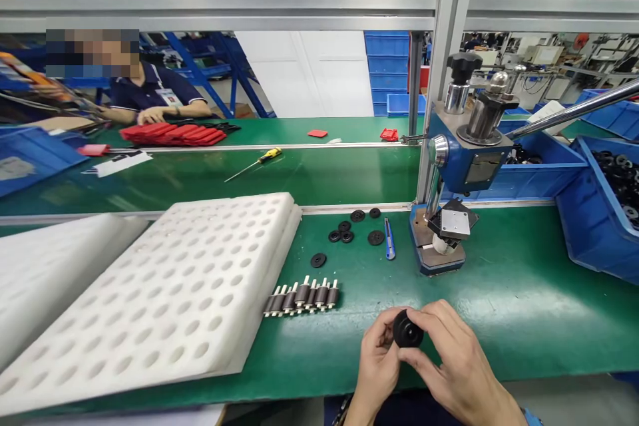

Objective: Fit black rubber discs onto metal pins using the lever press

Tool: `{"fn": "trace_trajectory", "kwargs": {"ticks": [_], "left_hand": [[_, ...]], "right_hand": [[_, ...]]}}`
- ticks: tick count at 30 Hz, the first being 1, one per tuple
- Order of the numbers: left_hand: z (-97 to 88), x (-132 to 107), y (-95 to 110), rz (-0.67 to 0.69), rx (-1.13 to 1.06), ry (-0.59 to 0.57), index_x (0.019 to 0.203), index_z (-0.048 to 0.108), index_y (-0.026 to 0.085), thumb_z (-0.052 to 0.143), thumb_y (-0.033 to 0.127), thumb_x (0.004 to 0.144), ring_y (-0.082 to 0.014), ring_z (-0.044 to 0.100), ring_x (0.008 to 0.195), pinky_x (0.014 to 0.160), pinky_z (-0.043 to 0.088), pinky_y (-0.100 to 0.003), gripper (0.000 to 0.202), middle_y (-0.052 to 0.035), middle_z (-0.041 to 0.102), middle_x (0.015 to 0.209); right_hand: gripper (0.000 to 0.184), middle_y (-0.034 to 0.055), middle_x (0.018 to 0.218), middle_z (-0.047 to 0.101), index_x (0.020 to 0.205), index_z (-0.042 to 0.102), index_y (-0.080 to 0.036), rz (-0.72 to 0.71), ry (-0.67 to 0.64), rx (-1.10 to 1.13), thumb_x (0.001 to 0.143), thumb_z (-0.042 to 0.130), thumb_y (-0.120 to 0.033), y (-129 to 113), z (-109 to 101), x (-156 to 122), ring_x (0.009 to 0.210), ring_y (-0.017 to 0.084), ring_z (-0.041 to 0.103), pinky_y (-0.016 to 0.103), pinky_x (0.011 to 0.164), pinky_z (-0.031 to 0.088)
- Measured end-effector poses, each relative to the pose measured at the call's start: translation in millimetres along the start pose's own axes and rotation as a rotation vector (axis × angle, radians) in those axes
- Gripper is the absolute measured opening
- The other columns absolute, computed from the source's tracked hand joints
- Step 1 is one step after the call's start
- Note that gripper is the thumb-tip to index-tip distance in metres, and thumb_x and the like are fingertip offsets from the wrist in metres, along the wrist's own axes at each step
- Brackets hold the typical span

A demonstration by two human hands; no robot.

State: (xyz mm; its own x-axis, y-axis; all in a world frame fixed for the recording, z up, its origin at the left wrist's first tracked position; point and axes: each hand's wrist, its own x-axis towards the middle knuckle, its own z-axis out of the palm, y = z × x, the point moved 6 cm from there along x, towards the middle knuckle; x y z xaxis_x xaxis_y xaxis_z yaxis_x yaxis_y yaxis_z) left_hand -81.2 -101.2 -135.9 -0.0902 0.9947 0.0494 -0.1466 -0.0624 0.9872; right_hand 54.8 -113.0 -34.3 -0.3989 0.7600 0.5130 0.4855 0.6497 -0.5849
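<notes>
Near the front edge of the bench, a black round part [408, 329] with a raised centre is held between both hands. My left hand [380, 353] grips it from the left with thumb and fingers. From the right, my right hand [452, 349] pinches its rim between thumb and forefinger. What lies behind the part is hidden by the fingers. To the left is a row of dark cylinders [302, 296] with white shaft ends. Several black discs [318, 260] lie beyond them, beside a blue utility knife [389, 239].
White foam trays [234, 226] with round holes fill the left. A hand-lever press [444, 239] stands at the right, near blue bins [594, 226] of black parts. Across the bench are a screwdriver [259, 161], red parts [174, 134] and a seated person [164, 90].
</notes>
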Motion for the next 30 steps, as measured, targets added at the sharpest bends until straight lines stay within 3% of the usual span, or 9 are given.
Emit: {"fn": "trace_trajectory", "kwargs": {"ticks": [7,13,23,27,30], "left_hand": [[3.3,-1.8,6.7,0.105,0.022,-0.052,0.096,0.075,0.018,0.074,0.042,0.082,-0.0225,0.071,0.078,0.073,0.058,-0.030,0.028,-0.0076,0.075,0.088],[4.4,-4.8,7.8,0.197,0.016,-0.081,0.102,0.073,0.021,0.073,0.026,0.084,-0.0191,0.072,0.081,0.075,0.058,-0.025,0.019,-0.0042,0.076,0.092],[6.0,-6.0,16.4,0.237,0.056,-0.099,0.102,0.072,0.021,0.067,0.025,0.090,-0.0190,0.072,0.084,0.076,0.058,-0.025,0.013,-0.0059,0.075,0.096],[7.6,-9.1,26.5,0.300,0.119,-0.125,0.099,0.068,0.020,0.062,0.022,0.093,-0.0181,0.069,0.084,0.075,0.057,-0.026,0.009,-0.0055,0.071,0.095],[12.1,-12.7,40.7,0.366,0.226,-0.170,0.101,0.064,0.021,0.055,0.019,0.096,-0.0175,0.066,0.083,0.074,0.055,-0.027,0.010,-0.0040,0.068,0.091]], "right_hand": [[0.030,0.0091,0.100,0.063,0.128,0.050,-0.021,0.032,-0.093,-0.015,0.099,0.056,-0.021,-2.8,-2.0,0.6,0.087,0.024,0.059,0.038,0.071,0.054],[0.030,0.0081,0.100,0.060,0.127,0.048,-0.019,0.038,-0.106,-0.020,0.099,0.057,-0.020,-3.8,-2.7,-0.2,0.087,0.024,0.056,0.039,0.071,0.053],[0.032,0.0071,0.094,0.054,0.128,0.051,-0.019,0.025,-0.084,-0.067,0.097,0.058,-0.020,-3.8,-5.6,-4.3,0.084,0.023,0.054,0.036,0.068,0.051],[0.032,0.0048,0.090,0.056,0.128,0.051,-0.019,0.019,-0.051,0.022,0.097,0.059,-0.020,-3.2,-9.4,-4.7,0.081,0.020,0.053,0.032,0.068,0.048],[0.029,0.0021,0.088,0.054,0.124,0.054,-0.022,0.095,-0.039,0.147,0.096,0.062,-0.022,6.5,-13.3,-8.9,0.079,0.017,0.052,0.028,0.069,0.047]]}}
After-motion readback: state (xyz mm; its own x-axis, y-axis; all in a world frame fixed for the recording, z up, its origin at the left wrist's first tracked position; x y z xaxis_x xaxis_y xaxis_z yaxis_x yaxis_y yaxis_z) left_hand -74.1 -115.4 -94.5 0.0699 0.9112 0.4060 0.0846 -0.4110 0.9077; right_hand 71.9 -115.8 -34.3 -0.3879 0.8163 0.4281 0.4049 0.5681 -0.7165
